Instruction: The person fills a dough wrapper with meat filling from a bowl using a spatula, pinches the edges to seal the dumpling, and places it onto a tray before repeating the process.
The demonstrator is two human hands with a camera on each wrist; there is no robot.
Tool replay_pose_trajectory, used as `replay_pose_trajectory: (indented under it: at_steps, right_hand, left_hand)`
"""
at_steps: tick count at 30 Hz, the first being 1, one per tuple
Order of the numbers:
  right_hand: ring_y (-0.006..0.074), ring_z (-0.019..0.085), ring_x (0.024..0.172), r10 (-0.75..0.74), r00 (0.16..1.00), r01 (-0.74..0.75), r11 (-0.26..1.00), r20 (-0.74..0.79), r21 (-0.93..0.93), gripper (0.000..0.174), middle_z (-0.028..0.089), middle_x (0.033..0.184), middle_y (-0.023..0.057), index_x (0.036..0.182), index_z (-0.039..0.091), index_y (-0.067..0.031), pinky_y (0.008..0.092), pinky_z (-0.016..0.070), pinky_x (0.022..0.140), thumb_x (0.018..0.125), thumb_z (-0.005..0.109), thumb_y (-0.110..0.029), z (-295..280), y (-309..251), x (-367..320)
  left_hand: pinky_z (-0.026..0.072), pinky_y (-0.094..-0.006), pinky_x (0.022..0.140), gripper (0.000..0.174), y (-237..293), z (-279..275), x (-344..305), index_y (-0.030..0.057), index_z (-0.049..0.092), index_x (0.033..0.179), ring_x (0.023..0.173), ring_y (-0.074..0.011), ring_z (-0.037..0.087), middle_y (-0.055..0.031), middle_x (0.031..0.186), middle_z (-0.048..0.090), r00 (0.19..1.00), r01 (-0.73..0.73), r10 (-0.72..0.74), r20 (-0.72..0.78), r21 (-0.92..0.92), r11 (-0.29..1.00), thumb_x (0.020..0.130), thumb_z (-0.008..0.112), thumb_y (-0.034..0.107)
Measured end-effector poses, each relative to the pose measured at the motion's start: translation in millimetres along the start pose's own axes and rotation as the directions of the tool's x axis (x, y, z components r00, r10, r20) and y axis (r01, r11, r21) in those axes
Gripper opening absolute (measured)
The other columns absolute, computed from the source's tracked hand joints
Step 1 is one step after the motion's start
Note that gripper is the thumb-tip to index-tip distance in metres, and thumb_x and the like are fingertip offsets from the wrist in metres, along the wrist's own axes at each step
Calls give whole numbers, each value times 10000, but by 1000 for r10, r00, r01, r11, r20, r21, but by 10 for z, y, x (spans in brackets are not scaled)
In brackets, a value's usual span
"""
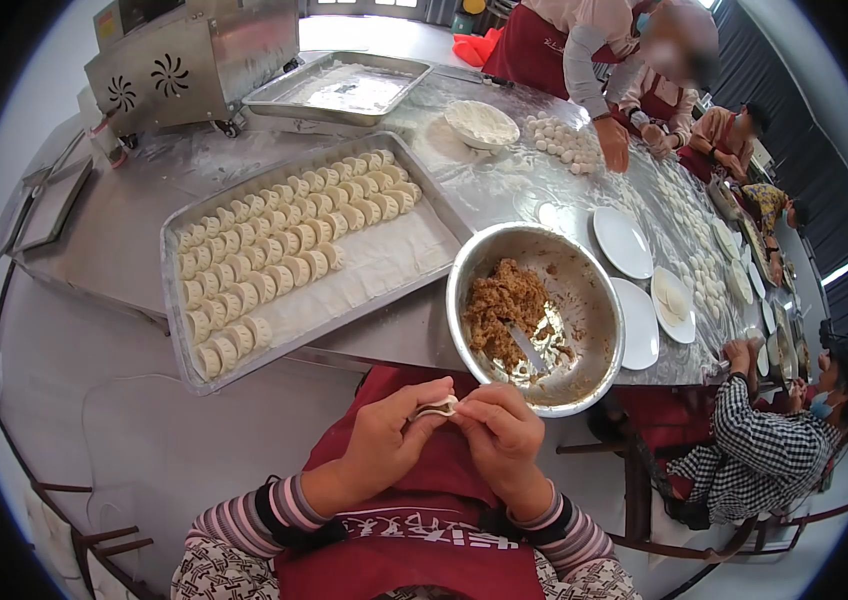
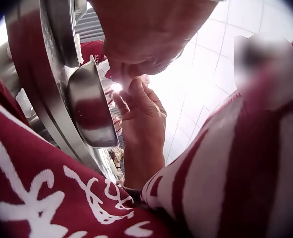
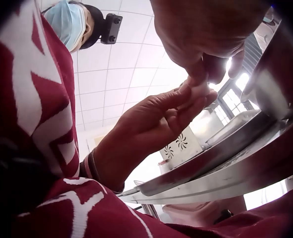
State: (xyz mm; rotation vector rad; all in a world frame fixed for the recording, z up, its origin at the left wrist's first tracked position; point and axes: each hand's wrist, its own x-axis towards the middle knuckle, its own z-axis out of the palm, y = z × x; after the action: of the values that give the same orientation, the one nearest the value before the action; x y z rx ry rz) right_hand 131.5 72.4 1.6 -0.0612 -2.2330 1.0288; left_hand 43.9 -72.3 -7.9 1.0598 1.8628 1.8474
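Note:
A dumpling is held between both hands in front of the apron, its wrapper folded with a dark filling line showing. My left hand pinches one side of it between thumb and fingers. On the other side, the fingertips of my right hand pinch the edge of the dough. From the right wrist view, the pale dumpling shows between the fingertips. Just beyond the hands stands a steel bowl of brown minced filling, with a metal spatula resting in it.
Rows of crescent dumplings lie on a lined tray at the left. White plates stand right of the bowl. A flour bowl, dough balls, a floured tray and a steel machine are farther back. Other people work along the table.

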Motion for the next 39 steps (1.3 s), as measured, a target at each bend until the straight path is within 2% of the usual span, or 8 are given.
replay_pose_trajectory:
  at_steps: [10,13,17,25,31,34,36,39]
  right_hand:
    - [271,639,731,-172,982,170,985,-77,-36,228,642,808,110,870,614,-17,364,530,725,699,763,2,31,-1,1]
    - [264,638,744,-82,988,83,997,-133,4,225,644,819,113,881,616,-12,348,526,716,709,761,3,66,-30,-22]
    - [256,631,747,141,984,-134,989,-107,69,216,642,829,111,892,619,-6,336,519,696,721,750,12,86,-87,-46]
    - [275,619,723,-291,957,282,942,-23,-184,213,629,819,89,869,617,-20,396,517,694,701,744,5,50,16,49]
    - [274,628,710,-284,958,277,952,-38,-132,201,635,808,100,838,604,-26,401,531,741,698,739,23,56,17,12]
    - [271,628,698,-232,966,224,972,-111,-77,206,636,812,100,850,607,-25,393,531,744,701,739,26,78,5,1]
    - [268,628,707,-176,974,173,984,-141,-34,213,638,816,101,866,615,-23,389,528,738,701,741,27,93,9,-11]
    - [266,626,724,-5,986,17,997,-165,69,227,636,822,103,892,633,-18,381,522,725,699,744,26,121,-54,-29]
  left_hand:
    - [509,-314,909,298,73,-54,72,-32,596,1130,1067,-245,630,-173,1158,630,964,-262,250,93,165,951,836,612,-78]
    - [492,-298,932,305,68,60,-10,-34,569,1168,1092,-229,613,-159,1186,613,984,119,-168,-60,-483,868,866,586,-71]
    - [484,-284,935,338,-33,45,-17,-35,535,1230,1106,-222,604,-158,1202,601,992,119,-128,-9,-309,943,894,542,-66]
    - [518,-355,910,382,1,-6,23,-70,528,1233,1091,-330,611,-237,1189,595,975,-220,217,38,200,955,852,546,-94]
    - [509,-354,931,405,26,-101,77,-73,533,1217,1124,-360,582,-269,1211,563,933,-334,280,227,252,908,814,573,-103]
    - [492,-333,949,394,102,-36,62,-64,511,1240,1139,-305,587,-245,1227,566,981,-125,109,162,89,988,850,562,-80]
    - [480,-291,942,416,55,65,5,-28,472,1295,1118,-210,590,-161,1213,601,979,176,-203,-15,-433,884,888,554,-57]
    - [473,-297,951,407,-41,50,-24,-40,461,1296,1144,-187,571,-151,1258,579,979,198,-169,111,-355,914,903,564,-20]
